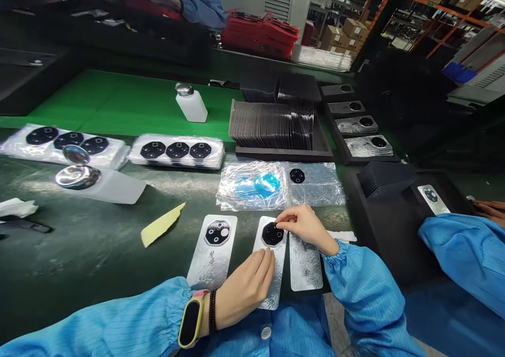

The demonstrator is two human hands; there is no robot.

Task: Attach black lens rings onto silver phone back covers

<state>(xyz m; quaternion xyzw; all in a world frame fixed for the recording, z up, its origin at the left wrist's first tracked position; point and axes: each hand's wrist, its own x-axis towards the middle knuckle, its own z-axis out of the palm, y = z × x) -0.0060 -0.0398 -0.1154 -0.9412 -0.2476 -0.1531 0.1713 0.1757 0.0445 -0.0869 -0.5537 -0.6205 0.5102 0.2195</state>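
A silvery phone back cover (272, 296) with a marbled pattern lies in front of me. On its upper end sits a black octagonal camera film (272, 235). My right hand (306, 226) has thumb and forefinger pinched at the film's upper right edge. Flat on the cover just below the film rests my left hand (248, 281), its fingers stretched out and holding nothing. To the left lies a second back cover (213, 265) with its camera area showing. A third cover (305, 267) is on the right, its upper end hidden beneath my right hand and wrist.
Behind the covers are plastic bags (315, 194) and stacks of black films (175, 160). Two pump bottles (192, 106) and a torn yellow paper (161, 225) are on the bench. A black rack of thin sheets (272, 128) stands behind. At right, a co-worker's sleeve (465, 252) reaches in.
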